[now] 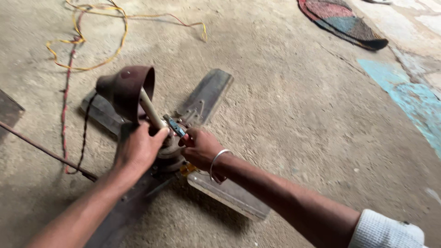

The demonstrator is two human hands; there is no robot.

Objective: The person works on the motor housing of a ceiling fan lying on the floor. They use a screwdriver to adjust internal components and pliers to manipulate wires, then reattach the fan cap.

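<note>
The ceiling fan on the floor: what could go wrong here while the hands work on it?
The pliers in the right hand may slip off near the left hand, pinching fingers. The loose canopy cup on the rod could slide down onto the hands. The wires lying nearby might snag.

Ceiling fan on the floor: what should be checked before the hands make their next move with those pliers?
1. Pliers gripped in right hand: ok.
2. Left hand steadying the down rod near the fan's hub: ok.
3. Plier jaws seated on a part: cannot tell, hidden between the hands.
4. Ceiling fan lying flat on the concrete floor: ok.
5. Loose yellow and red wires away from the hands: ok.
6. Brown canopy cup slid up the rod, off the hub: ok.
</note>
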